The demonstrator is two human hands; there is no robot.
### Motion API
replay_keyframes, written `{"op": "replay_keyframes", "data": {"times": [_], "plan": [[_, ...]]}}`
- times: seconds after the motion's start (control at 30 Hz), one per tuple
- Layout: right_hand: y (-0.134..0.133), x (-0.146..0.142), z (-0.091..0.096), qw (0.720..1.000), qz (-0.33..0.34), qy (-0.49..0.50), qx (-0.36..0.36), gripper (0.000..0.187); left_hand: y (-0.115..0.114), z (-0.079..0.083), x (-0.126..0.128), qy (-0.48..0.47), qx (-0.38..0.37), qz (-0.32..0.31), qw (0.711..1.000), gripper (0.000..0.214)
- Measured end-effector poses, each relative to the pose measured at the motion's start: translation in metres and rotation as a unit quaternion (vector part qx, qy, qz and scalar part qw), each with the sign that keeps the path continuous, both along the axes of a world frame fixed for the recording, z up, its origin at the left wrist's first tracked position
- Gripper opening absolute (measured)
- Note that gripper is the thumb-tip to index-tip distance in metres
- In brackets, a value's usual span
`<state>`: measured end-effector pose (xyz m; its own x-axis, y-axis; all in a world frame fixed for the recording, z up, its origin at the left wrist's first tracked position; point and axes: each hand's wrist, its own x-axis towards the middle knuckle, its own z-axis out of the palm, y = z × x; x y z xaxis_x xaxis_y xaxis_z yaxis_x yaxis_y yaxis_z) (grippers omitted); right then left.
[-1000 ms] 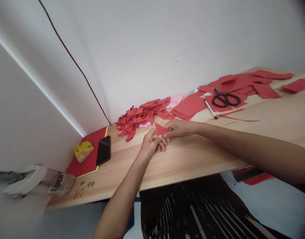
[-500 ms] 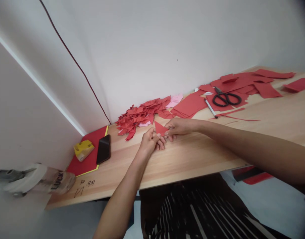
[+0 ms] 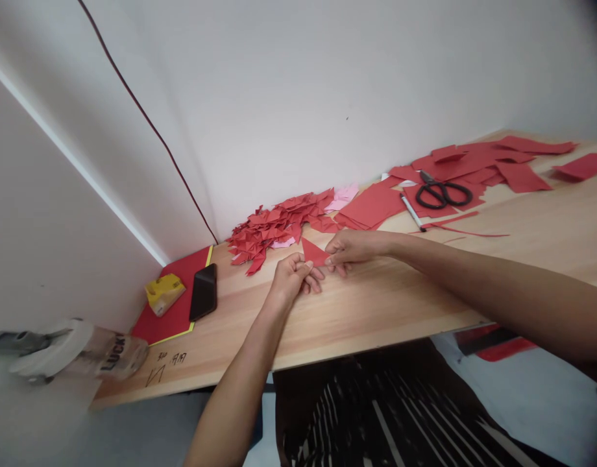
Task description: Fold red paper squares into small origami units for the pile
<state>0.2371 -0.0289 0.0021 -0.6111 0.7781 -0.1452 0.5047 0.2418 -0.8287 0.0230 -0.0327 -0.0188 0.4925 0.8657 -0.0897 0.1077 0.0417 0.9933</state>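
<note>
Hands (image 3: 292, 276) (image 3: 353, 249) pinching red paper triangle (image 3: 312, 251), wooden table (image 3: 376, 305)

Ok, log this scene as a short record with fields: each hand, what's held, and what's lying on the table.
left hand: pinches the red paper triangle at its lower left edge
right hand: pinches the same triangle at its right corner
place: over the wooden table, in front of the pile of folded red pieces
behind right hand: stack of red squares, marker, black scissors
far left: dark phone and yellow packet on a red mat
</note>
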Motion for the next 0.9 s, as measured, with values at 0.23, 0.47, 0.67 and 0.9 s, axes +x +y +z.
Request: {"op": "replay_keyframes", "data": {"times": [0.23,0.47,0.67,0.9], "plan": [[-0.001,0.004,0.003,1.0,0.002,-0.017,-0.019,0.04,0.001,-0.001,-0.002,-0.003,-0.012,0.012,1.0,0.033],[0.0,0.004,0.004,0.999,-0.022,-0.024,0.028,0.044,-0.001,0.007,-0.004,-0.015,-0.016,-0.011,1.0,0.029],[0.001,-0.008,-0.007,0.994,-0.076,0.01,0.079,0.044,-0.009,0.006,0.004,-0.004,-0.027,-0.064,0.998,0.019],[0.003,-0.012,-0.019,0.99,-0.064,0.092,0.082,0.044,-0.01,0.004,0.007,0.015,-0.032,-0.076,0.997,0.017]]}}
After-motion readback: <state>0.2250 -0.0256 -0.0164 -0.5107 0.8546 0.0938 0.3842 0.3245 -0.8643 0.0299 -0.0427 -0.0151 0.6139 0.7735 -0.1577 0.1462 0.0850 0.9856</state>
